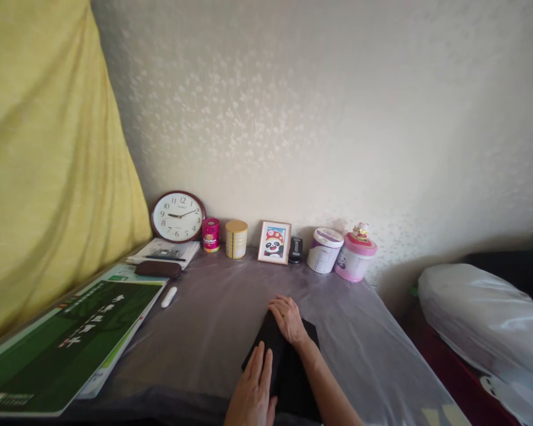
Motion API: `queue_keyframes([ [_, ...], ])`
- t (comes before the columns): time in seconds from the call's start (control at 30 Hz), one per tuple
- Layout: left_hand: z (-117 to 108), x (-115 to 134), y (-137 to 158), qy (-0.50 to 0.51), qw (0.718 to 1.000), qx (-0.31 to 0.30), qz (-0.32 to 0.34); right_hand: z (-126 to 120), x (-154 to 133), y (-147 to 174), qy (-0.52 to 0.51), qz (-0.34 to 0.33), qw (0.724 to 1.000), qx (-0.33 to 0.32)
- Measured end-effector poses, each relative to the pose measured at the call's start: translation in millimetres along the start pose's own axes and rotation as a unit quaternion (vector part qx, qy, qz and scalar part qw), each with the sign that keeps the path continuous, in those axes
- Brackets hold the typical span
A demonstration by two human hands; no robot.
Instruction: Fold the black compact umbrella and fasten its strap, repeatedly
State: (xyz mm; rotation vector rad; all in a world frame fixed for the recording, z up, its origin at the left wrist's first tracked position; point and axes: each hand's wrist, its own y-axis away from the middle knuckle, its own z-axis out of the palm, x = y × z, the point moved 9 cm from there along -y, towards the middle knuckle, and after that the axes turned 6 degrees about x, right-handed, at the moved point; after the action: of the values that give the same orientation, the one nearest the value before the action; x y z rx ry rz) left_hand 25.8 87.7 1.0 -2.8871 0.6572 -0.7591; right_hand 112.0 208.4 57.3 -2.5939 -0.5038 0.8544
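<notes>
Left hand (254, 384) and right hand (288, 320) rest flat, fingers (258, 362) nearly together, on black cloth (292, 384); room rightward to the counter's (368, 343) edge.

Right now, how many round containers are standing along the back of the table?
4: magenta can beside the clock, yellow can next to that, white tub right of the picture frame, pink-lidded tub at the row's right end.

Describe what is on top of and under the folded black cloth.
The left hand and right hand rest on the folded black cloth. Around it shows the glossy grey table cover; whatever lies directly underneath is hidden.
</notes>
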Motion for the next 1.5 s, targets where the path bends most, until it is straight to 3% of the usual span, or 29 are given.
queue_keyframes([
  [0.17, -4, 2, 2, 0.012, 0.999, 0.029, 0.02, -24, 45, -6, 0.034, 0.105, 0.99, 0.087],
  [0.33, -13, 9, 9, 0.009, 0.999, 0.041, 0.025, -77, 90, 50, 0.043, 0.226, 0.957, 0.176],
  [0.43, -19, 14, 11, 0.01, 0.999, 0.03, 0.014, -91, 103, 91, 0.015, 0.286, 0.943, 0.169],
  [0.6, -22, 15, 13, 0.003, 1.0, -0.016, -0.02, -70, 94, 125, -0.127, 0.375, 0.915, 0.082],
  [0.83, -22, 12, 15, 0.012, 0.999, -0.028, -0.04, -67, 62, 111, -0.165, 0.321, 0.927, 0.108],
  [1.1, -22, 11, 17, 0.016, 0.993, -0.073, -0.093, -51, 22, 66, -0.205, 0.279, 0.93, 0.128],
  [1.37, -17, 6, 11, 0.015, 0.995, -0.053, -0.078, -15, 17, 38, -0.161, 0.286, 0.94, 0.095],
  [1.5, -18, 6, 11, 0.022, 0.996, -0.054, -0.064, 4, 15, 36, -0.178, 0.313, 0.932, 0.036],
])
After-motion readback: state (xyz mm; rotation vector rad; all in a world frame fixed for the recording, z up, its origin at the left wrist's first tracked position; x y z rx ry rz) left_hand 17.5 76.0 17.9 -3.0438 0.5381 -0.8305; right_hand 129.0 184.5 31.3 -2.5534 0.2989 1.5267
